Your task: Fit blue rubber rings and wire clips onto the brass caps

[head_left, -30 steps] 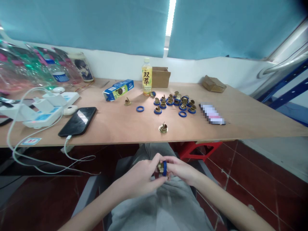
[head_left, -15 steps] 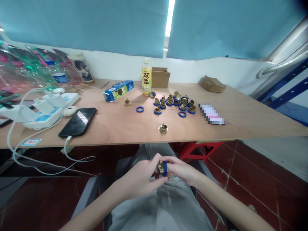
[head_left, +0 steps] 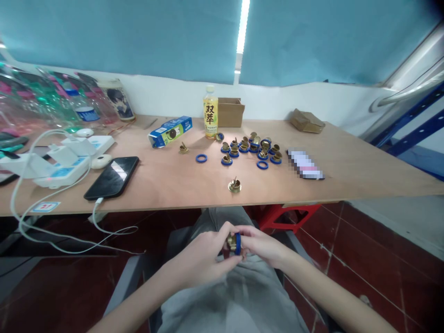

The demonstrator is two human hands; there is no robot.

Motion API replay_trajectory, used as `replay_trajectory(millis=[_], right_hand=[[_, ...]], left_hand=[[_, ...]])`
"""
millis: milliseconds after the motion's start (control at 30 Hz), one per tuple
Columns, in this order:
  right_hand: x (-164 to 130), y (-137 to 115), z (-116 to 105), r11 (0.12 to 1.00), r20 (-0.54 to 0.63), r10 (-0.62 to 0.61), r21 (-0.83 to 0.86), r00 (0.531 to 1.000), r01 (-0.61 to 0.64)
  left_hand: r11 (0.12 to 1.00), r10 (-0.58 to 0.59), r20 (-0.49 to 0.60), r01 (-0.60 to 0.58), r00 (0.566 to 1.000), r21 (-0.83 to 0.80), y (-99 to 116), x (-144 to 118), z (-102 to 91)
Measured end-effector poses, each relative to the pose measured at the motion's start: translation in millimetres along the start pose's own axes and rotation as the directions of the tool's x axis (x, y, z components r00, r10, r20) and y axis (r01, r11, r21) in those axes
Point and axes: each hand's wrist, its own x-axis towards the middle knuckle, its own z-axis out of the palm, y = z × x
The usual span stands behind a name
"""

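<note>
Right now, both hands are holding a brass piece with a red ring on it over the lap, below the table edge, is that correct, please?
Nearly: the ring is blue, not red. In the head view the left hand and right hand hold the brass piece with a blue ring on it, over the lap and below the table edge.

Both hands meet over the lap, below the worktop (head_left: 194, 185) edge. Left hand (head_left: 204, 256) and right hand (head_left: 262, 245) pinch one brass fitting (head_left: 231, 241) with a blue ring (head_left: 237, 243) on it, fingertips of both touching it. On the worktop: single brass piece (head_left: 235, 186) near the front edge, cluster of brass-and-blue parts (head_left: 253, 148) behind, yellow bottle (head_left: 211, 111), black phone (head_left: 111, 176).
</note>
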Motion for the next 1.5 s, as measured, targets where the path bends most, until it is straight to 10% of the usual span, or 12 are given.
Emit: replay_trajectory(millis=[1500], right_hand=[[0.2,0.2,-2.0,1.0,0.021,-0.011,-0.011,1.0,0.011]], left_hand=[[1.0,0.001,0.014,-0.001,1.0,-0.027,1.2,0.5,-1.4]])
